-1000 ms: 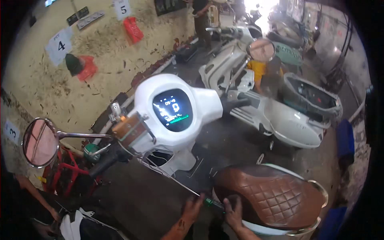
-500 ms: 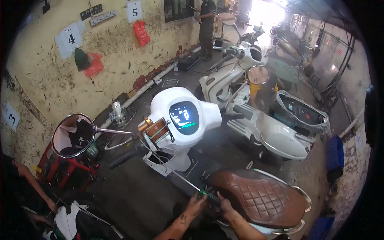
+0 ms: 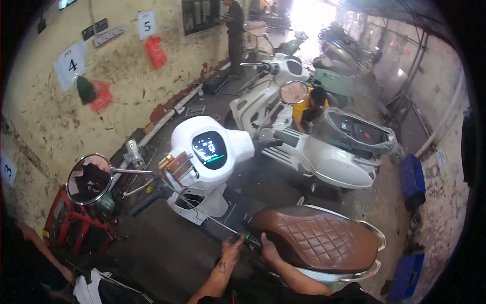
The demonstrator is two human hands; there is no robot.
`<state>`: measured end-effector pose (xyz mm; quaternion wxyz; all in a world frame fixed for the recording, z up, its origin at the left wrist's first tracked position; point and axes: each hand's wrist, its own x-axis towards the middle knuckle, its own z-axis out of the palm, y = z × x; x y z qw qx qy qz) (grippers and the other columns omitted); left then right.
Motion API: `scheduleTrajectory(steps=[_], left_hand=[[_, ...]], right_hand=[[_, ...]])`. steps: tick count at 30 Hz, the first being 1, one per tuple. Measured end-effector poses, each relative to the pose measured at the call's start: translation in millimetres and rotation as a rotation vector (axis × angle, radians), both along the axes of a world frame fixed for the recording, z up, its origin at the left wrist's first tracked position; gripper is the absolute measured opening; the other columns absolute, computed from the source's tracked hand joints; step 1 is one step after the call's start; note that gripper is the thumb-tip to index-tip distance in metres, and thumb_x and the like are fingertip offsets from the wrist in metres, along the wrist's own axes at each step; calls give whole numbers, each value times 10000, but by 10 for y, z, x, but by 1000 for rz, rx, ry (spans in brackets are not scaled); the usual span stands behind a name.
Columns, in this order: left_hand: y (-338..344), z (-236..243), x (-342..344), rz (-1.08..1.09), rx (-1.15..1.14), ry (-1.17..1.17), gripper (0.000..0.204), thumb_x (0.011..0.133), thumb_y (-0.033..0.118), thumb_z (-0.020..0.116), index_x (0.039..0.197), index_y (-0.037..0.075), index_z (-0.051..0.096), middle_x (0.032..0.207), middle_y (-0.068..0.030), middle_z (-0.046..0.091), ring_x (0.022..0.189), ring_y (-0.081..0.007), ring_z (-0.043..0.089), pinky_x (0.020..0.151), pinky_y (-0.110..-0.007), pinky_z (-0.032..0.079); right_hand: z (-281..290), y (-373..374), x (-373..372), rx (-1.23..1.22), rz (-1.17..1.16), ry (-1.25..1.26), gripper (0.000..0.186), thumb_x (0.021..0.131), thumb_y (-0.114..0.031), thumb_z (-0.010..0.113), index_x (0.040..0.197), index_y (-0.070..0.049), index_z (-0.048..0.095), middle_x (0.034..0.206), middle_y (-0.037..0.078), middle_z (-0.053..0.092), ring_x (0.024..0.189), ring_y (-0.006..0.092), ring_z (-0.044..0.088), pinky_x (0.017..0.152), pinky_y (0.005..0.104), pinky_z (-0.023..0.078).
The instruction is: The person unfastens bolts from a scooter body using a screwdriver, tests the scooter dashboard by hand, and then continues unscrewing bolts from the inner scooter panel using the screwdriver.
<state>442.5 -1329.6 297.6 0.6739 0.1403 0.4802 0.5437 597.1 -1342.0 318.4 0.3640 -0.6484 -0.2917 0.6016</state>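
Head view, looking down at a white scooter on a grey workshop floor.

Left hand closed around a green-tipped tool, just ahead of the brown quilted seat. Right hand curled on the same tool from the other side, touching the seat's front edge. Both forearms rising from the lower edge, close together. A thin cable running from the tool up to the handlebar area.

Above the hands: lit round display in the white headset, tilted up. Round mirror on a stalk out to the left, over a red stand.

Further off: second white scooter with plastic wrap over its open seat bay, a crouching person in yellow behind it. Another person standing by the yellowed wall, numbered sheets and red bags hung on it. Blue crates along the right wall. White panel at lower left, near someone else's arm.
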Motion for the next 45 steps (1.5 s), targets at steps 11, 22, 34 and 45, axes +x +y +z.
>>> scheduleTrajectory(steps=[11,22,34,45], left_hand=[[34,-34,-156,-118,153,-129,519,864,188,738,1261,-50,505,1056,-122,619,923,-258,611,809,-422,490],[-4,390,21,-113,62,-75,569,831,311,788,1212,-50,566,1115,-83,617,941,-183,586,746,-329,490],[77,135,-85,-182,-69,-176,398,948,147,621,1283,-30,500,1173,-127,602,1085,-239,594,931,-386,483],[28,-11,-109,-115,-90,302,386,936,191,659,1197,-80,571,1012,-108,664,896,-180,617,800,-324,497]], right_hand=[[-177,100,2,-99,89,131,743,945,-625,433,1109,76,616,964,259,647,989,338,605,921,449,445],[11,134,47,-356,70,288,659,942,-627,462,1036,-1,648,797,150,615,798,283,616,787,421,482],[-153,85,57,-324,63,508,627,964,-546,478,1008,57,643,755,90,635,690,262,605,691,445,490],[-611,169,8,-114,158,290,571,954,-491,538,1165,38,555,952,220,666,677,460,589,714,504,491]])
